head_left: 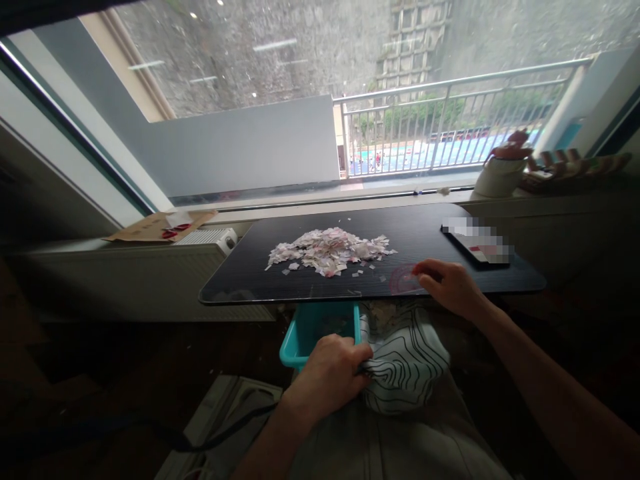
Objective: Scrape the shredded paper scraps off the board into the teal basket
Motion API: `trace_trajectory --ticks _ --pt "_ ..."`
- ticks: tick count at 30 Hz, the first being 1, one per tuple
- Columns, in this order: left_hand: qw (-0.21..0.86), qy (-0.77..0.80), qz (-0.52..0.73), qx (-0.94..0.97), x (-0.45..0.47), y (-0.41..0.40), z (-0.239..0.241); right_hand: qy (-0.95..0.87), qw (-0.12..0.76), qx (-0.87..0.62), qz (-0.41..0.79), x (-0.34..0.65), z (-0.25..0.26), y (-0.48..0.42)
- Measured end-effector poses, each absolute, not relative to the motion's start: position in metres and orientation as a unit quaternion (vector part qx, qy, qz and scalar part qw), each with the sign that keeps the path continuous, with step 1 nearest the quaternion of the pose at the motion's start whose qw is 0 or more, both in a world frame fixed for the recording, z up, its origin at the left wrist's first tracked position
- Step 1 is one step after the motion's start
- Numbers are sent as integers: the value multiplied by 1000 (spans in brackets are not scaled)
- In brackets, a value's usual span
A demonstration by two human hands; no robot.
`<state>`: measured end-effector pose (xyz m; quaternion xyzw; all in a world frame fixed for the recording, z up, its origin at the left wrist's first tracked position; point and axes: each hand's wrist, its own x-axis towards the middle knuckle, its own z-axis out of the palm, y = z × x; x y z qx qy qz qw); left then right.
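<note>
My left hand (334, 370) is closed around the gathered edge of a white bag with black wavy lines (407, 360), in front of the table's near edge. Pale scraps show in the bag's mouth. Above the table's near right part, my right hand (447, 285) is closed with its fingers curled in; whatever is between them, if anything, is hidden. A reddish round mark (401, 280) lies by its fingertips. A heap of small torn paper pieces (327, 250) covers the middle of the black table (245, 267). Beside the left hand stands a turquoise bin (295, 347), partly under the tabletop.
A phone-like flat object (480, 243), partly blurred out, lies on the table's right side. On the sill are a pale bottle (503, 170) and a row of small items (575, 167). A brown paper bag (145, 228) rests on the radiator (207, 240) at left.
</note>
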<state>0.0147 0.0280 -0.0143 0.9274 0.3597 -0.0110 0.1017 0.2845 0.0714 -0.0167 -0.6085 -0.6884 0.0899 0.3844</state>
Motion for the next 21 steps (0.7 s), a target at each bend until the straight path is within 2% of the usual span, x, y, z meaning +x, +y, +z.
trace_trajectory --ticks 4,13,21 --pt "68 328 -23 942 24 25 -4 -654 417 -628 57 291 -25 83" --pt "77 264 -19 961 36 12 5 -723 392 -559 107 291 -36 79" --pt "72 198 -30 977 59 23 7 -743 391 -533 105 294 -32 105"
